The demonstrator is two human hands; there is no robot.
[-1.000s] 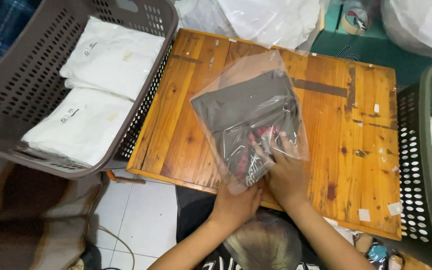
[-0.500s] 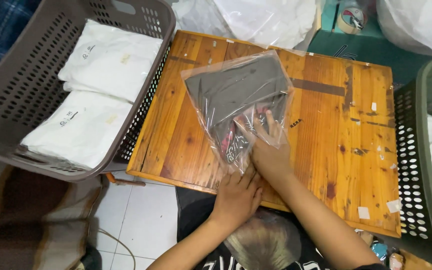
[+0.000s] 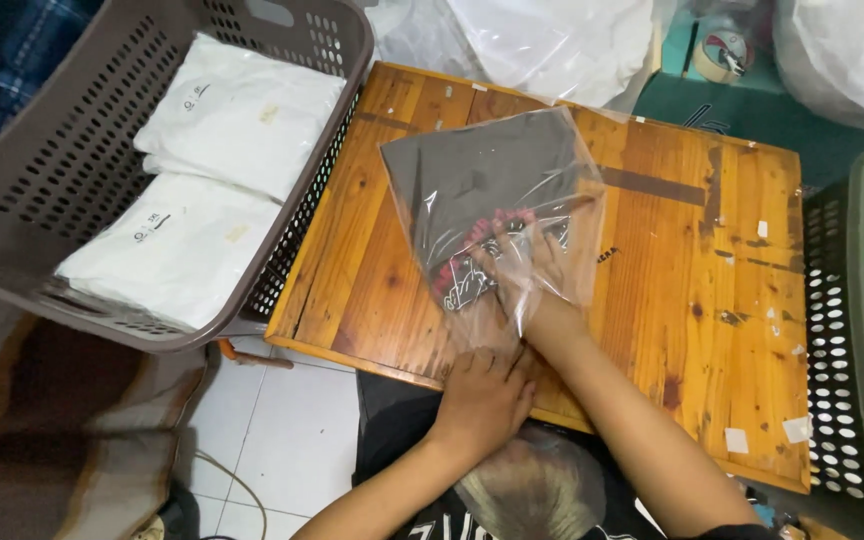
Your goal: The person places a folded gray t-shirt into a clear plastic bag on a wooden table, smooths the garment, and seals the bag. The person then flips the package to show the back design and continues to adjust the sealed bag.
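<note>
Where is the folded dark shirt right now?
The folded dark shirt lies inside a clear plastic bag on the wooden table, right of the grey basket.

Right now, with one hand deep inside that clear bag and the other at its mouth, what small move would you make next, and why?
Probably slide the right hand back out of the clear bag. The dark folded shirt already lies flat well inside it on the wooden table, and the left hand pins the bag's open end at the near edge, so the bag should stay put.
</note>
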